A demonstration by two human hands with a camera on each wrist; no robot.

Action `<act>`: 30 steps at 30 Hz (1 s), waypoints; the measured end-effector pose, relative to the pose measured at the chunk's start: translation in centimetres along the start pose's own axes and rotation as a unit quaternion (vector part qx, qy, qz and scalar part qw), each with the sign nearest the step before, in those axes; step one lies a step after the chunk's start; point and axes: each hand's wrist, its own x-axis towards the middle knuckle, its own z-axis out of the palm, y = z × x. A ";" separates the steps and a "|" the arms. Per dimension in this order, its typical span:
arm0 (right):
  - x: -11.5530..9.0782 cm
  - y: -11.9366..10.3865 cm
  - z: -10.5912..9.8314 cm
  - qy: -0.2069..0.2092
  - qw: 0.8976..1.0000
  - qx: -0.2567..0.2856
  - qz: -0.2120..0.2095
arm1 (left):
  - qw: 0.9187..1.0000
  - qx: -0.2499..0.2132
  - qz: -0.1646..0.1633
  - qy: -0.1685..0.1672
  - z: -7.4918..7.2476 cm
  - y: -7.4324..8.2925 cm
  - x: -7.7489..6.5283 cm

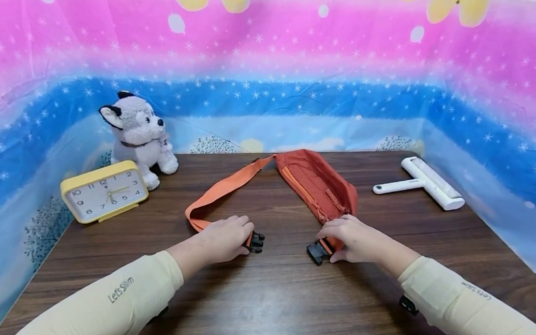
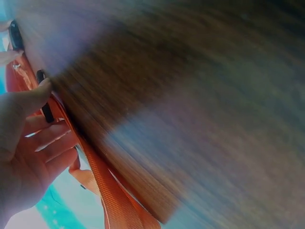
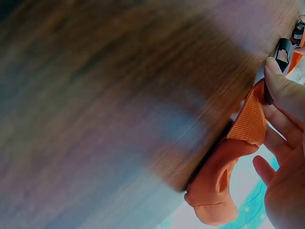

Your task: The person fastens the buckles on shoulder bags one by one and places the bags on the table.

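clock (image 1: 105,193), plush dog (image 1: 136,127) l. of bag (image 1: 318,182); roller (image 1: 430,182) r.

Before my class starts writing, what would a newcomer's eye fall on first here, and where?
Probably the red-orange waist bag, right of centre on the wooden table, its orange strap looping left. Next, the black buckle ends, held apart: the pronged end at the left grip, the socket end at the right grip. The yellow clock also stands out at left, before a plush dog.

Curtained-off tabletop nook: snowflake-printed curtain (image 1: 263,92) round three sides of wood-grain table (image 1: 273,307).
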 end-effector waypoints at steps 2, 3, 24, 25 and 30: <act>0.0 -0.1 0.0 0.000 1.000 0.001 0.002 | 1.000 -0.004 -0.005 -0.004 0.0 0.0 0.1; 0.0 -0.1 -0.1 0.000 1.000 0.001 0.003 | 1.000 -0.006 -0.006 -0.005 0.0 0.0 0.1; 0.0 -0.1 0.2 0.031 0.999 0.001 -0.007 | 1.000 -0.024 -0.011 0.010 -0.1 -0.2 -0.3; 0.0 0.0 0.2 0.035 0.999 0.003 -0.009 | 1.000 -0.027 -0.010 0.011 -0.1 -0.2 -0.4; 0.2 0.1 0.1 0.060 0.998 0.009 -0.020 | 0.999 -0.036 -0.010 0.024 0.0 -0.4 -0.7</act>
